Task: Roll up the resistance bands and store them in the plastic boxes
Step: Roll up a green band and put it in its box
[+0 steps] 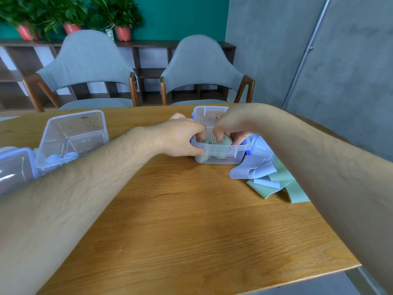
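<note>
Left hand [182, 137] grips near-left corner of clear box [221, 149]: thumb outside on front wall, fingers curled over rim to inside. Right hand [231, 124] reaches into same box from above, fingertips closed round green roll [223, 141] directly under them. Second green roll [205, 142] sits just left, below left fingers. Loose bands [255, 171], blue and green, lie on table [191, 209] beneath right forearm. Other box [72, 133] with blue rolls [60, 157] is well left of left wrist.

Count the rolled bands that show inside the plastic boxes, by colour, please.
Green rolls, in the middle box: 2
Blue rolls, in the left box: 2
Total that show: 4
</note>
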Motion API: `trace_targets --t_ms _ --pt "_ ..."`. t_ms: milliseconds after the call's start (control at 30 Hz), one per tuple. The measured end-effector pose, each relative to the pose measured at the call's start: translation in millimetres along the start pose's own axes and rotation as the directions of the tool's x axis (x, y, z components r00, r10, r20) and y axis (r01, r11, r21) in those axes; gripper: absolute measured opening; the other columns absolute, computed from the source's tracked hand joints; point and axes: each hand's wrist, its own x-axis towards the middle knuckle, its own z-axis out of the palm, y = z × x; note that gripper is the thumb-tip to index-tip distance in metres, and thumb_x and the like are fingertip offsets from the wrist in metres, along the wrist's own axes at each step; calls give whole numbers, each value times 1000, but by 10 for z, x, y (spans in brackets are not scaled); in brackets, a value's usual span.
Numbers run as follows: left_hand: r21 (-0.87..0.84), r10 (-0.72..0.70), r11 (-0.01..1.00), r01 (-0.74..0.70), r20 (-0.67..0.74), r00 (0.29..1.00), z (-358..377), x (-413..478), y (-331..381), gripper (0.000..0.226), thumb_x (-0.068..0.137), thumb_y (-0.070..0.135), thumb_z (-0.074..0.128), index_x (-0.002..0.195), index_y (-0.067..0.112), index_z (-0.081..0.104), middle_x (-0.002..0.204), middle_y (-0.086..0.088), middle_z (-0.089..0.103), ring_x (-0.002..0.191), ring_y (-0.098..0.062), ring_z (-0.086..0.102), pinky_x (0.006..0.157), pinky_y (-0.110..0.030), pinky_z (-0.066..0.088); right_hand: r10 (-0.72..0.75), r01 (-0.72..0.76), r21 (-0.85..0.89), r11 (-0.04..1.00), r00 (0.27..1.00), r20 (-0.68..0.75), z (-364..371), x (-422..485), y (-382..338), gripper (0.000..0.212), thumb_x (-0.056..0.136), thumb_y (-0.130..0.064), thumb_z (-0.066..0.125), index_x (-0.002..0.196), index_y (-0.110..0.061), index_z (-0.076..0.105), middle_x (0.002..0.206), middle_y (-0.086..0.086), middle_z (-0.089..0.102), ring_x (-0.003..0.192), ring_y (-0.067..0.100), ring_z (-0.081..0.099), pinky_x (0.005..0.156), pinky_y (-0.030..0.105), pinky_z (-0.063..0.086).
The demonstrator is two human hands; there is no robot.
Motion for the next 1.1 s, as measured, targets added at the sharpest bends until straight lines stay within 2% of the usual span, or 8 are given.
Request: trace_targets --t_ms 133,233,300,367,467,667,833,1100 --pt "-9 1 1000 -1 -3 1000 -5 -12 3 28 84 61 65 100 42 51 115 18 58 123 -17 37 110 -42 35 6 -9 -73 997 999 -45 14 34 -16 38 90 -12 66 125 -6 51 111 16 64 92 27 72 76 29 61" --pt "-2 3 1000 -3 9 1000 -2 -10 5 30 83 63 63 100 42 50 113 19 58 123 -18 39 111 -42 35 -23 23 -5 1000 999 25 56 67 -13 39 92 -13 68 127 -5 55 105 12 64 98 24 69 86 30 59" --pt "0 11 1000 -11 9 1000 9 -7 -9 31 80 67 60 97 44 48 109 20 58 120 -16 42 110 -43 35 -31 29 41 999 999 40 56 92 20 44 91 -15 71 129 -5 54 110 10 64 99 22 68 89 31 59" --pt "3 18 1000 -18 -8 1000 19 -5 -16 29 81 65 61 95 44 48 106 20 58 118 -15 43 110 -43 35 -38 32 96 995 998 58 43 113 73 48 89 -16 74 132 -7 55 124 9 62 104 20 66 83 28 60" --pt "4 18 1000 -18 -23 1000 19 -11 -3 28 83 62 64 96 42 49 107 19 57 119 -15 41 111 -42 34 -54 39 154 987 994 94 10 88 127 40 92 -8 68 131 -5 56 120 8 63 101 17 65 68 21 59" --pt "56 76 996 -72 -70 995 -4 -34 24 35 86 56 63 112 32 59 121 14 53 129 -12 37 116 -37 22 -60 42 130 991 988 139 -12 65 70 34 89 1 68 122 -4 59 115 14 67 94 23 73 76 28 62" --pt "93 80 993 -70 -112 991 2 -68 69 41 88 55 63 118 26 61 117 11 56 126 -11 39 113 -32 22 -42 61 -135 989 989 142 44 87 6 29 96 -13 61 125 -9 65 99 4 73 94 15 71 91 32 58" --pt "94 79 993 -69 -102 992 -27 -136 115 43 91 51 61 130 33 57 124 13 54 129 -10 37 115 -35 20 -101 101 4 995 984 147 0 118 100 33 90 -3 66 123 -5 66 113 12 71 101 24 71 93 37 58"
